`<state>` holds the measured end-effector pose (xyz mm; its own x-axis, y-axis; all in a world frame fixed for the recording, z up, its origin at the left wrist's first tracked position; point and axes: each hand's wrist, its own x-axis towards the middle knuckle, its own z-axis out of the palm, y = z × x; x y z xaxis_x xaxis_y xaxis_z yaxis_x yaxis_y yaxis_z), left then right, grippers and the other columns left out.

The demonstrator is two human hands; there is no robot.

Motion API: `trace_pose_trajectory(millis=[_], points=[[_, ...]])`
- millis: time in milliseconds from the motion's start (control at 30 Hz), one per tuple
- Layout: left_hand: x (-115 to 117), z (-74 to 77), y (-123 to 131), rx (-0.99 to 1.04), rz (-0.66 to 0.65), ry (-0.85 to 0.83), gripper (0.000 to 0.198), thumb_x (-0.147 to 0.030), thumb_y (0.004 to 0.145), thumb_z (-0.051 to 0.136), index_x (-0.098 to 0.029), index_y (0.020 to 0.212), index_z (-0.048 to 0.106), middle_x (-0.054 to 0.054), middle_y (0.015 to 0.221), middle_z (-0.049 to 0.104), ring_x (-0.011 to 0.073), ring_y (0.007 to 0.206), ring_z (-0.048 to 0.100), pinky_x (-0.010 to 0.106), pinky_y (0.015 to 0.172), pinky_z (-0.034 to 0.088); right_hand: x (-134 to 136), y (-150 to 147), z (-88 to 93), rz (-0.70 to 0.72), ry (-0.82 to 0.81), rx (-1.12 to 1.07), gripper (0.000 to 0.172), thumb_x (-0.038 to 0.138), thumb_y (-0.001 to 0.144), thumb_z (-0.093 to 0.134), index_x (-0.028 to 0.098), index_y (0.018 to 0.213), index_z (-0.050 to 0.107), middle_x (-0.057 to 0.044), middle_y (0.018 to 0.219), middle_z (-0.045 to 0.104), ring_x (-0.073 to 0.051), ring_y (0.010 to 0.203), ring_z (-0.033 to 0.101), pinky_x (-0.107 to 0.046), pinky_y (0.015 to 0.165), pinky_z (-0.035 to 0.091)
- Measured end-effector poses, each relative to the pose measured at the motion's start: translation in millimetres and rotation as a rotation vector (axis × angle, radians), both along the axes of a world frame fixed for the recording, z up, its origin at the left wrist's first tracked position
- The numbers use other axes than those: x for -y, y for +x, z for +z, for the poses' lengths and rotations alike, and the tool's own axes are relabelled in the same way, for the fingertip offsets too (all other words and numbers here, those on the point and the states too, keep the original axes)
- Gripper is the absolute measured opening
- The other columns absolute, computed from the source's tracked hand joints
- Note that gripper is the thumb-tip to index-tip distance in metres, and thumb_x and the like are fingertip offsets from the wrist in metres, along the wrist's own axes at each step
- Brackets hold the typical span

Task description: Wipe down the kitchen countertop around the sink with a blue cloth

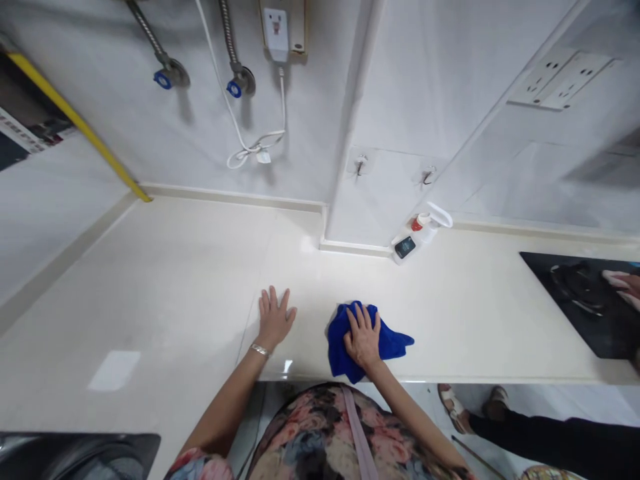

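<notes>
Blue cloth (340,347), one, bunched at near edge of desk (175,287), directly under right hand (363,340); pointed corner trails right, no clear long axis. Left to right: two blue-knobbed valves (163,79); left hand (276,323), palm down, fingers spread, holding nothing, apart from cloth; right hand, nearer one, fingers extended, slightly parted, flat on cloth, not curled round it; two hooks (359,167); dark-labelled bottle (405,247); one black stove (610,333), one co-worker's hand (632,285) over it.

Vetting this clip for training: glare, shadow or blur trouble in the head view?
Head view: glare patch on the counter, left of the left hand, smaller glint near the front edge; head view: soft shadows below the valves; head view: cloth and right hand look fairly sharp, co-worker's hand at the right edge softer.
</notes>
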<state>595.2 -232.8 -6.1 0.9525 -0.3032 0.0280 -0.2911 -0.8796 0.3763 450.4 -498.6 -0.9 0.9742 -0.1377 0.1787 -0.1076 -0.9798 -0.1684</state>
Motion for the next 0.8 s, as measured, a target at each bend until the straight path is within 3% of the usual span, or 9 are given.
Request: trace_pose_trajectory(millis=[100,233,333,467,567,667,800], points=[[-56.5,6.8,22.4,-0.017,-0.031,0.044,0.062,-0.039,0.104,0.042,-0.014,0.16,0.048,0.021,0.174,0.03,0.0371,0.164,0.021,0.061,0.132,0.017,10.4,-15.5,3.2,-0.001,-0.023,-0.011,0.06,0.031,0.097,0.047,0.027,0.157,0.053,-0.011,0.17,0.042,-0.036,0.159,0.033,-0.07,0.13,0.009],[-134.0,23.3,70.5,0.021,0.243,0.037,0.067,-0.042,0.104,0.039,-0.005,0.16,0.045,0.029,0.174,0.023,0.0455,0.164,0.011,0.068,0.129,0.018,16.8,-36.1,-2.0,-0.17,-0.097,0.003,0.061,0.032,0.099,0.045,0.027,0.159,0.052,-0.014,0.169,0.042,-0.039,0.159,0.032,-0.074,0.126,0.014],[-166.8,30.8,101.8,0.035,0.359,-0.012,0.068,-0.045,0.105,0.035,-0.006,0.161,0.042,0.03,0.174,0.021,0.0474,0.163,0.012,0.07,0.128,0.017,7.9,-39.5,-9.8,-0.277,-0.154,-0.013,0.062,0.03,0.099,0.041,0.024,0.16,0.051,-0.016,0.168,0.043,-0.038,0.159,0.033,-0.073,0.124,0.019],[-169.0,22.7,117.2,0.129,0.479,-0.059,0.068,-0.042,0.104,0.035,-0.005,0.161,0.042,0.031,0.174,0.021,0.0471,0.164,0.012,0.072,0.128,0.015,-13.0,-25.2,-12.7,-0.374,-0.234,-0.109,0.063,0.027,0.099,0.04,0.018,0.16,0.05,-0.017,0.17,0.04,-0.035,0.16,0.03,-0.062,0.123,0.025],[-162.9,14.0,114.6,0.227,0.45,-0.069,0.069,-0.043,0.104,0.037,-0.003,0.161,0.04,0.034,0.173,0.019,0.0499,0.163,0.008,0.075,0.127,0.013,-28.3,-2.3,-8.1,-0.392,-0.267,-0.177,0.065,0.028,0.098,0.041,0.017,0.162,0.047,-0.017,0.172,0.037,-0.034,0.16,0.028,-0.058,0.124,0.026],[-163.6,11.7,112.0,0.247,0.403,-0.085,0.069,-0.043,0.105,0.037,0.001,0.158,0.042,0.038,0.17,0.02,0.0526,0.162,0.009,0.076,0.126,0.014,-34.6,32.7,-0.6,-0.372,-0.267,-0.218,0.068,0.03,0.097,0.043,0.017,0.164,0.044,-0.016,0.173,0.035,-0.035,0.16,0.026,-0.057,0.124,0.024],[-167.4,13.3,112.2,0.293,0.379,-0.108,0.066,-0.035,0.102,0.048,0.0,0.158,0.044,0.038,0.17,0.02,0.0551,0.161,0.012,0.08,0.124,0.017,-21.9,99.0,11.4,-0.355,-0.244,-0.269,0.069,0.03,0.098,0.043,0.018,0.166,0.041,-0.016,0.173,0.034,-0.036,0.16,0.026,-0.057,0.125,0.024]])
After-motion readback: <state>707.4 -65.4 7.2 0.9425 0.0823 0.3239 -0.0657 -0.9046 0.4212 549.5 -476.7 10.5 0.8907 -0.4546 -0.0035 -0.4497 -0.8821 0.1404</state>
